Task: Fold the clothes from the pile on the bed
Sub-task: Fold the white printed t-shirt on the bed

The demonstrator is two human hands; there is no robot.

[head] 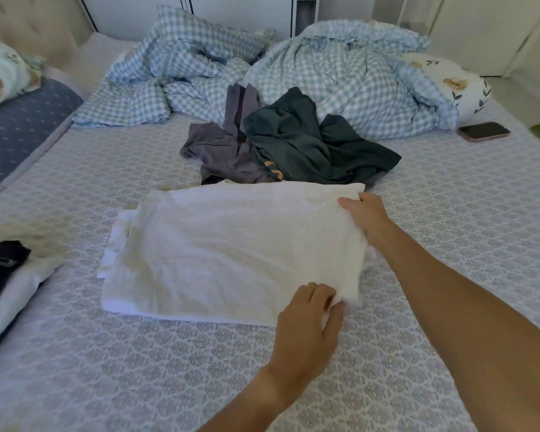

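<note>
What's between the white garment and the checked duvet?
In the head view, the unfolded pile lies there: a dark green garment partly over a grey garment, between the white garment and the checked duvet.

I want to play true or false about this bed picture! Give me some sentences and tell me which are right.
1. Both hands hold the white garment. True: the left hand and the right hand grip its right edge.
2. The phone lies on the white garment. False: it lies on the bed, far right.
3. A dark green garment lies behind the white one. True.
4. The blanket is neatly folded. False: it is crumpled.
</note>
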